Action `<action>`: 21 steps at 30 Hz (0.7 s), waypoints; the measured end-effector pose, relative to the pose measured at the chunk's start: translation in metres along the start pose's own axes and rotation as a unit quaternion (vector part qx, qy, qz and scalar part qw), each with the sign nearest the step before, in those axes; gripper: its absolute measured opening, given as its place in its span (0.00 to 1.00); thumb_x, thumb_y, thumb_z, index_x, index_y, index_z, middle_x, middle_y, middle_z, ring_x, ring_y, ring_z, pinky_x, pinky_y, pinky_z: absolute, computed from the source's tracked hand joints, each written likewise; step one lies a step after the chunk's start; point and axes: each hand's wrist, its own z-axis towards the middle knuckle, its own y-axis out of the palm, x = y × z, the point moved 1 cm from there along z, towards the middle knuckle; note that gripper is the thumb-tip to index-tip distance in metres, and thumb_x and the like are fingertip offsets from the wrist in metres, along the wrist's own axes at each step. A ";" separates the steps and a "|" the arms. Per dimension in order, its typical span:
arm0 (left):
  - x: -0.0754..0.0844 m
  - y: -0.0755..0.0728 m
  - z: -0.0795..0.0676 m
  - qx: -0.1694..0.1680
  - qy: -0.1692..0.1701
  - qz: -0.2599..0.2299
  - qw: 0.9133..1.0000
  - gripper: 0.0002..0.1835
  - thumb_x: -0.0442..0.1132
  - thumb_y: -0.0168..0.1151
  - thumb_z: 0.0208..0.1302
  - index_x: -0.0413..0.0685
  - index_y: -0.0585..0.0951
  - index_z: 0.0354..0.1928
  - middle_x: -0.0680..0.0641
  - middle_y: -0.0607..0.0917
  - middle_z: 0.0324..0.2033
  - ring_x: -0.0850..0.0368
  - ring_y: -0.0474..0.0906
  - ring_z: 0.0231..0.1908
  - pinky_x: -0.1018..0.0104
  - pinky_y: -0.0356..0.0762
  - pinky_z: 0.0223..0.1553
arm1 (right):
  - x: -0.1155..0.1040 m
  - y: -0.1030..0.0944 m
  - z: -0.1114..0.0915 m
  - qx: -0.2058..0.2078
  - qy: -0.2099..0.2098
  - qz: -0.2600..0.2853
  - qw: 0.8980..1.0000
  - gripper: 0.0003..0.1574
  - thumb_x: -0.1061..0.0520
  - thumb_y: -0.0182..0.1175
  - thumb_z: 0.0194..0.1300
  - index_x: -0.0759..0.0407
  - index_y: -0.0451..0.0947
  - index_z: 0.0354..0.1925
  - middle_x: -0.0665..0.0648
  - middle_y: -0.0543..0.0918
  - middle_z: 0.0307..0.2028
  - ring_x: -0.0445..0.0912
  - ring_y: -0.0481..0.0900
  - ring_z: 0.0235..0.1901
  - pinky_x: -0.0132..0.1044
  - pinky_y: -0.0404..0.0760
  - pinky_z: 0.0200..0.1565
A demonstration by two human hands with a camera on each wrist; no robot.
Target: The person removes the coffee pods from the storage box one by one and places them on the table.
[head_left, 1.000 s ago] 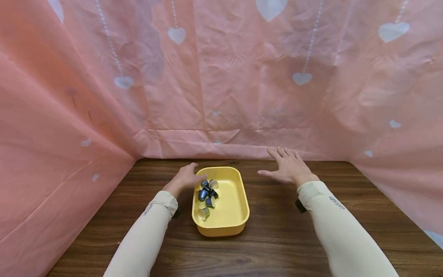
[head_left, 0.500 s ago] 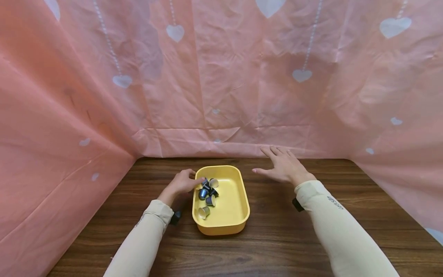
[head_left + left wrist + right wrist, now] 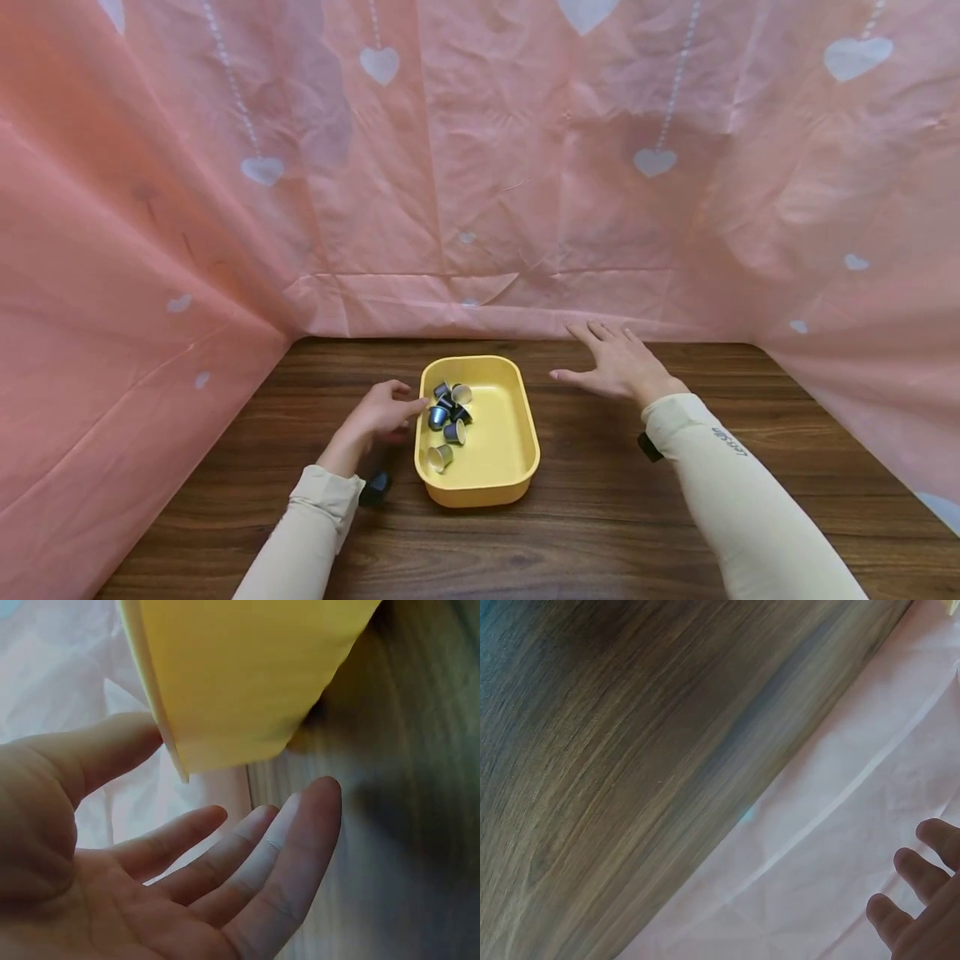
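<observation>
A yellow rectangular tub [image 3: 495,498] with rounded corners stands in the middle of the table. Several coffee capsules [image 3: 437,418], mostly dark blue and a few pale, lie along its left side. My left hand [image 3: 378,414] is beside the tub's left wall. In the left wrist view, the thumb [image 3: 124,746] comes right up to the rim, while the loosely bent fingers [image 3: 289,870] spread apart outside the yellow wall [image 3: 240,675]. To the right of the tub, my right hand [image 3: 618,367] hovers over the table with its fingers spread and nothing in it.
The dark wood table [image 3: 585,533] runs back to a pink curtain [image 3: 487,208] printed with white hearts, which also closes off both sides. A small black device [image 3: 375,488] sits at the left wrist, and another [image 3: 649,447] at the right wrist.
My left hand has drawn back from over the tub's left edge, leftward and toward me, to outside its wall. The right hand has shifted slightly left. The capsules lie as before.
</observation>
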 end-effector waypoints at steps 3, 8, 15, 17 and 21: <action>-0.004 0.003 -0.006 -0.014 -0.005 -0.042 0.999 0.29 0.42 0.65 0.76 0.32 0.71 0.70 0.33 0.83 0.57 0.46 0.86 0.46 0.53 0.92 0.41 | 0.002 0.001 0.000 -0.006 0.005 -0.003 1.000 0.62 0.18 0.57 0.69 0.51 0.57 0.84 0.72 0.60 0.82 0.73 0.55 0.82 0.72 0.47 0.82; -0.005 0.007 -0.017 -0.026 -0.006 -0.098 0.995 0.28 0.41 0.64 0.77 0.31 0.71 0.70 0.31 0.84 0.58 0.44 0.90 0.50 0.56 0.93 0.39 | 0.002 0.005 0.000 -0.003 0.001 -0.002 1.000 0.60 0.19 0.58 0.69 0.50 0.59 0.84 0.72 0.63 0.81 0.73 0.58 0.80 0.73 0.49 0.81; -0.007 0.004 -0.034 -0.036 -0.004 -0.143 0.989 0.28 0.35 0.65 0.72 0.30 0.72 0.70 0.33 0.85 0.55 0.47 0.88 0.48 0.58 0.92 0.38 | -0.006 0.005 0.001 0.004 -0.016 0.003 1.000 0.60 0.20 0.61 0.69 0.48 0.58 0.84 0.69 0.64 0.81 0.71 0.60 0.80 0.71 0.52 0.81; -0.006 0.003 -0.037 -0.039 -0.005 -0.151 0.988 0.29 0.34 0.65 0.70 0.31 0.72 0.70 0.34 0.86 0.53 0.49 0.88 0.45 0.59 0.92 0.37 | -0.010 0.003 0.003 0.009 -0.024 0.006 1.000 0.60 0.21 0.62 0.68 0.49 0.58 0.84 0.67 0.63 0.82 0.69 0.60 0.81 0.69 0.55 0.82; -0.007 0.002 -0.040 -0.048 -0.003 -0.167 0.985 0.30 0.32 0.64 0.68 0.31 0.71 0.71 0.36 0.88 0.50 0.52 0.89 0.41 0.59 0.92 0.37 | -0.021 0.001 0.007 0.010 -0.035 0.018 0.999 0.61 0.21 0.63 0.68 0.48 0.57 0.85 0.66 0.61 0.83 0.68 0.60 0.81 0.68 0.60 0.80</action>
